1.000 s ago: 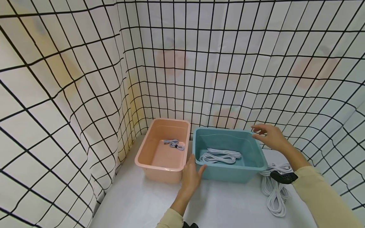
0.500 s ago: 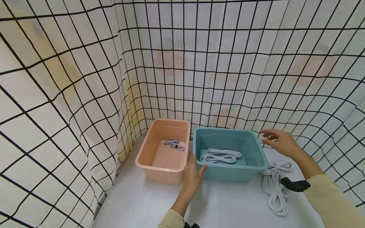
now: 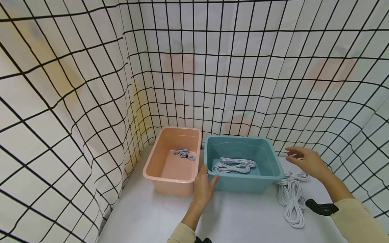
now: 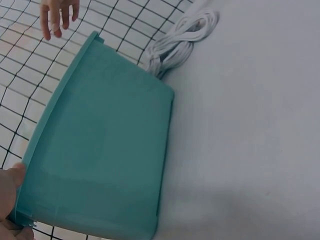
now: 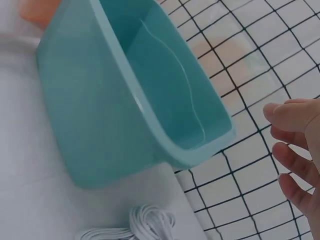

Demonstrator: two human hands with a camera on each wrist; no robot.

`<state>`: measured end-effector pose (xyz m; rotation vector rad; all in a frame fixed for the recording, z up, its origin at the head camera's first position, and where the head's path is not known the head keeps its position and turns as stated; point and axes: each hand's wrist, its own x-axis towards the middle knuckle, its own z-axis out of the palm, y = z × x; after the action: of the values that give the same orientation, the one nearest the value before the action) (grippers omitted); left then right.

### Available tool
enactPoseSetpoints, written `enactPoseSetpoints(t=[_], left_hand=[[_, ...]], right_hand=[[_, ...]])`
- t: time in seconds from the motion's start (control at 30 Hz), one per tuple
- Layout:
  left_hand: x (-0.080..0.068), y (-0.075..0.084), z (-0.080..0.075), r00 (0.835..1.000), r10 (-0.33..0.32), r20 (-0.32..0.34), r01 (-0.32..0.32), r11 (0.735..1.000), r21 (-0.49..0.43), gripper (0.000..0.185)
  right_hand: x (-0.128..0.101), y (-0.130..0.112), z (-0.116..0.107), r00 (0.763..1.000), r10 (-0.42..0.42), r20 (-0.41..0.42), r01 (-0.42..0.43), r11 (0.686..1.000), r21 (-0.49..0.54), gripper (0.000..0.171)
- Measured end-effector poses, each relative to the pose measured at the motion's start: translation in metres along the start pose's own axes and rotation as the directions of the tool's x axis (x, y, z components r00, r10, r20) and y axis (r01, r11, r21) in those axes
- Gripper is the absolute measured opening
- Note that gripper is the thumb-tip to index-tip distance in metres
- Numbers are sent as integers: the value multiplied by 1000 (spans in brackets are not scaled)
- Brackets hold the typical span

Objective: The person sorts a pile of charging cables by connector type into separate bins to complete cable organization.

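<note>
My left hand (image 3: 203,189) grips the front left corner of a teal plastic bin (image 3: 243,184), its thumb on the front wall and its fingers along the left side. In the left wrist view, the thumb (image 4: 16,175) lies against the bin's rim. Coiled white cables (image 3: 234,166) lie on the bin's floor. To the right of the bin, my right hand (image 3: 308,162) hovers above the table with loosely bent fingers and nothing in them. Below it on the table lie bundles of white cable (image 3: 293,202), tucked close against the bin's right end.
Left of the teal bin stands a peach bin (image 3: 173,186) with small, thin tied cables (image 3: 183,153) inside. Black netting (image 3: 212,84) over pale fabric walls encloses the white table (image 3: 243,216) at the back and sides.
My right hand has moved right and slightly down, away from the teal bin's right rim. My left hand has stayed on the bin's corner.
</note>
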<state>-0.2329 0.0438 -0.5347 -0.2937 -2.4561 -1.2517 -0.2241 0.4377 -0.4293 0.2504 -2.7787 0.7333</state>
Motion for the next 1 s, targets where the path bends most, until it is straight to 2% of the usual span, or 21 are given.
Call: enactPoseSetpoints(t=[0.47,0.77,1.0], left_hand=[[1,-1,3,1000,0,-1,0,1000,16,73],[1,-1,3,1000,10,-2,-10,999,30,73],[0,-4,3,1000,19,-10,-19,999,41,73]], right_hand=[[-52,34,13,996,86,-32,-86,996,-3,42],[-81,54,28,983,178,-44,-179,984,-21,42],[-103,67,48,967,252,-40,-251,968,21,45]])
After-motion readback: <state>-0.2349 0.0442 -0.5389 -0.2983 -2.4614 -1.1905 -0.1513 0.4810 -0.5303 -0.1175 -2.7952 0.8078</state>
